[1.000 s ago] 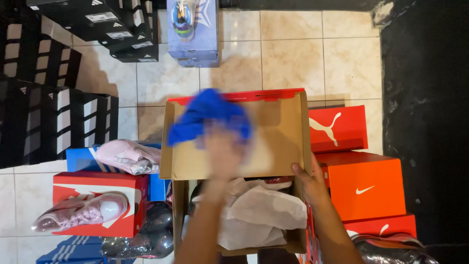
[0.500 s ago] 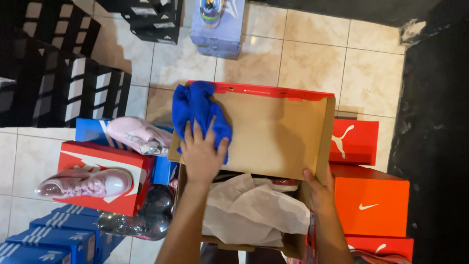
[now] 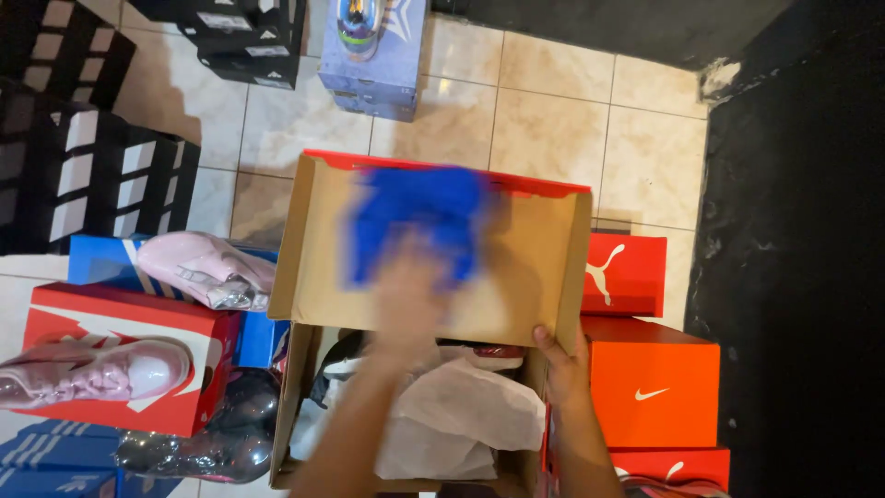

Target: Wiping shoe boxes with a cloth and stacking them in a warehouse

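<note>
Inside the raised shoebox lid (image 3: pixel 516 277), the left hand (image 3: pixel 410 295) has swept its blue cloth (image 3: pixel 415 217) rightward, wiping on; the right hand (image 3: pixel 562 364) grips the lid's edge.

You get soft, even indoor light on the tiled floor (image 3: pixel 553 101), with mild glare on the tiles. Your left hand (image 3: pixel 410 295) and the blue cloth (image 3: pixel 415 217) smear with motion blur. The right side falls into deep shadow.
</note>
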